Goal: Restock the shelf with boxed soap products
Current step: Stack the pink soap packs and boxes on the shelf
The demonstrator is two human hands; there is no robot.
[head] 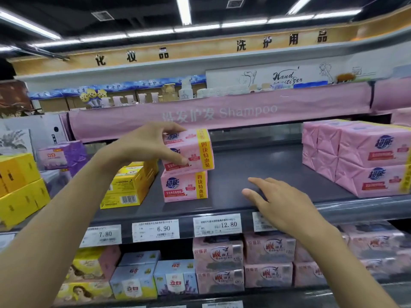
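Box in hand: upper pink soap box (200,150), held at its left end by the left hand (146,145), above the dark shelf (255,161).
Left fingers: curled round the box. The upper fingers (175,127) lie over its top left edge and the thumb (181,160) presses its front face low down, so the box sits between them.
Box position: stacked on the lower pink soap box (184,185), shifted slightly to the right of it and a little tilted. Whether its full weight rests there cannot be told.
Lower box: stands on the shelf, just beside the yellow boxes (129,185) on its left.
Right hand (282,205): palm down, fingers straight and spread, holding nothing, over the shelf's front edge and well apart from both pink boxes. Contact with the shelf cannot be told.
Shelf right: pink wrapped packs (364,156) in two layers, with bare shelf between them and the stacked boxes.
Shelf front: price tags (155,230) along the rail.
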